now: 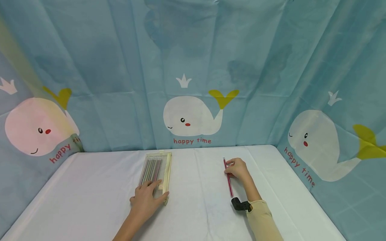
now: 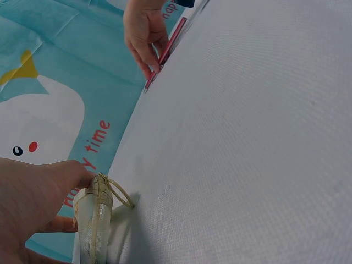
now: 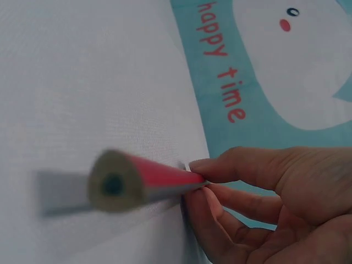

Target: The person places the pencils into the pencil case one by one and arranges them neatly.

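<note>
On the left of the white table lies a see-through pencil case (image 1: 167, 169) with a pale yellow edge and several pencils (image 1: 150, 169) inside. My left hand (image 1: 145, 199) grips its near end, thumb at the right edge and fingers spread over the top. The left wrist view shows the thumb by a cord loop (image 2: 122, 192) at the case's end. To the right, my right hand (image 1: 238, 168) pinches a red pencil (image 1: 229, 182) between thumb and fingers, close over the cloth. In the right wrist view, the pencil's blunt, unsharpened end (image 3: 114, 181) points at the camera.
The white-covered table (image 1: 196, 207) runs back to a blue curtain (image 1: 120, 67) printed with whales, which also hangs along both sides. A black wrist camera (image 1: 240, 204) sits at the right sleeve (image 1: 263, 217), near the pencil's lower end.
</note>
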A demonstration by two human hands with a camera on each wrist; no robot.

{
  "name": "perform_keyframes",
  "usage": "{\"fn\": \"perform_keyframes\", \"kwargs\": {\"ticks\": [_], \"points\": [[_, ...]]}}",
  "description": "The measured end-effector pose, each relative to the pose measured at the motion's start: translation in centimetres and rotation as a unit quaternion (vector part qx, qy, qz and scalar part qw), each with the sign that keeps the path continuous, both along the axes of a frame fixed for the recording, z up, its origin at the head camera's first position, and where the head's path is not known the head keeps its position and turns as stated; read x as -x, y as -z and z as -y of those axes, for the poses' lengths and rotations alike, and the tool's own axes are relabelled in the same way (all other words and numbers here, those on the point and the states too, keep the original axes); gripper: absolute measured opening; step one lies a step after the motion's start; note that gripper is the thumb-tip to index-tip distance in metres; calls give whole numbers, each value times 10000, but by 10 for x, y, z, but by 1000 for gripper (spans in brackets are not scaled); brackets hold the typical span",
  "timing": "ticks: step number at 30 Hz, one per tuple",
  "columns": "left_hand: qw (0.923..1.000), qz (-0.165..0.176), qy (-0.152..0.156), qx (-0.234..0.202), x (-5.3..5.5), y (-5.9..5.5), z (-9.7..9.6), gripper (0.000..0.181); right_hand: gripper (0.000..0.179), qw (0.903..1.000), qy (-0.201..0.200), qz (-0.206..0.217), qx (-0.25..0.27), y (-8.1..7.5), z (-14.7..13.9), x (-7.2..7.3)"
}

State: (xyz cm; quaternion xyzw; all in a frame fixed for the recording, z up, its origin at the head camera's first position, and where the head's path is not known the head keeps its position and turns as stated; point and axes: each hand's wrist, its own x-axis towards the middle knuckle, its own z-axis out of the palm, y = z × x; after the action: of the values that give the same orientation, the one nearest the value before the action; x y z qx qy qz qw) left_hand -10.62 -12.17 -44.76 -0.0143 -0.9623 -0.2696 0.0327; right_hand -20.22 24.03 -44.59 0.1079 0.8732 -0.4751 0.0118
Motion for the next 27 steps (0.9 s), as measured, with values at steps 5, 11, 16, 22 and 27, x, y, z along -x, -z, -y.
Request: {"fn": "perform_keyframes", "kwargs": {"ticks": [5,11,16,22,27], "points": [[10000,-10,-2,-3,0,0,0,60,35,10000,-39,-9,20,-1,0,-2],[10000,-2,-9,-26,0,-1,0,60,26,9999,-54,94,90,-5,1,-4],[10000,3,-6,-33,0,0,0,60,26,9990,-173,258,328,-6,0,-4],[10000,-1,-1,-59,0,-1,0,61,36,9976,-294,414,481,-7,1,-3],[10000,-36,1,-65,-1,-1,0,60,40,9967,-275,354,680,-9,5,-3]]}}
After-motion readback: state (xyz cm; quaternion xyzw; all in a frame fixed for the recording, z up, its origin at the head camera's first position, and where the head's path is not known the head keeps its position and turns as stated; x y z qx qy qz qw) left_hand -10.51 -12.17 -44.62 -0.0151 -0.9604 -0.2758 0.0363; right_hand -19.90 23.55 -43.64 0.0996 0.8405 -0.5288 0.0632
